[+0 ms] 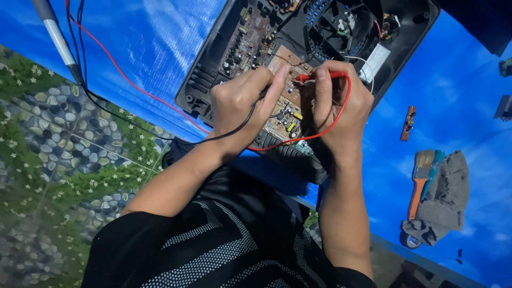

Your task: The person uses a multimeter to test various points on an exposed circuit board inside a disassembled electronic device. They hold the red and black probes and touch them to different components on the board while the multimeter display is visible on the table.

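An opened black appliance casing lies on a blue sheet, showing a brown circuit board and a black fan. My left hand grips a black test probe whose black lead runs off to the left. Its tip rests on the board. My right hand pinches a red test probe against the board; the red lead loops around that hand and trails up left.
A grey-handled tool lies at the top left. To the right lie a paintbrush with an orange handle, a grey rag and a small loose board. A pebble-pattern floor lies at left.
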